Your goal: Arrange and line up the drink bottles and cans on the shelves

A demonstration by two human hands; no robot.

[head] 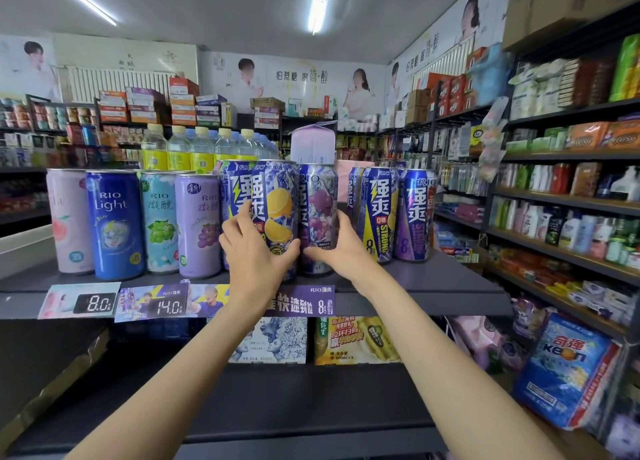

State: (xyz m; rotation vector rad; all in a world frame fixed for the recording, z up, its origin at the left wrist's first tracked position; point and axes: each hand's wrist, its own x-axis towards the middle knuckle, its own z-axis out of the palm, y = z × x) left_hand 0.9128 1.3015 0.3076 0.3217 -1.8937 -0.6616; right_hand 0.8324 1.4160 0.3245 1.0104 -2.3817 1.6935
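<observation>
A row of tall RIO cans stands on the dark top shelf. My left hand grips the blue lemon can near its base, fingers curled round its left side. My right hand grips the purple grape can right beside it, thumb at the front. The two cans stand upright and nearly touch. To the left stand a pink can, a blue RIO Light can, a pale green can and a lilac can. Two blue cans stand to the right.
Yellow-capped water bottles and a lilac carton stand behind the cans. Price tags line the shelf edge. Boxed drinks sit on the shelf below. Stocked shelves run along the right, with a blue packet low down.
</observation>
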